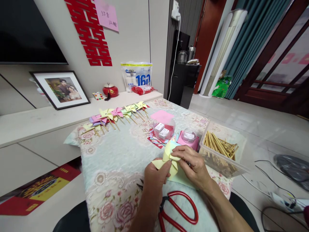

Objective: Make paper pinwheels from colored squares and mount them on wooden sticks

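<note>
A pale yellow paper pinwheel (167, 152) is held between both hands above the table. My left hand (156, 176) grips its lower left side, thumb pressed near the centre. With its fingertips, my right hand (193, 162) closes on the right side of the pinwheel. Whether a stick is attached behind the blades is hidden. Beneath the hands lies a pale green paper sheet (182, 179). Red-handled scissors (194, 209) rest on the cloth below, partly covered by my left forearm.
Finished pinwheels (117, 112) line the table's far left edge. Beyond my hands are a round clear container (171, 126) with small white boxes, a smaller round container (190, 135) and pink paper (161, 115). A plastic bin (223, 161) of wooden sticks (218, 144) stands right, on the flowered tablecloth (108, 164).
</note>
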The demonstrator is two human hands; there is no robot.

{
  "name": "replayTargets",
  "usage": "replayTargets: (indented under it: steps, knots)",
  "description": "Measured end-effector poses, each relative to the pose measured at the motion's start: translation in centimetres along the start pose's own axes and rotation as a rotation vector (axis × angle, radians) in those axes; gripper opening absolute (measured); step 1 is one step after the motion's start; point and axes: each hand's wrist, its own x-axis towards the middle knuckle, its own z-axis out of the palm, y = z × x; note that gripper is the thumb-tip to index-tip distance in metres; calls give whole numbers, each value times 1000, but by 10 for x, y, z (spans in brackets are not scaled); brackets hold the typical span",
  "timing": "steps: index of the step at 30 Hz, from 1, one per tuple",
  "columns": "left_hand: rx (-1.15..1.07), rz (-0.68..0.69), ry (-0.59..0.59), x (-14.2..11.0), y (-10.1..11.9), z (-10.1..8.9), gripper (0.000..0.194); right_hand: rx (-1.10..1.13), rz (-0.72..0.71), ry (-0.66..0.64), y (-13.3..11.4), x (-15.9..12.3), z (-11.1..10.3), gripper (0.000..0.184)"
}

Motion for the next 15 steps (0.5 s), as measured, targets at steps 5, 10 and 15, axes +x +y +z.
replayTargets:
  steps: [5,10,15]
  knots:
    - [-18,3,-5,0,1,0,29,-13,12,-5,-1,0,0,35]
    - [-182,41,-22,1,7,-2,26,-89,34,131,-6,1,2,42]
    - [-392,85,25,3,17,-4,18,17,226,125,-14,-1,3,12]
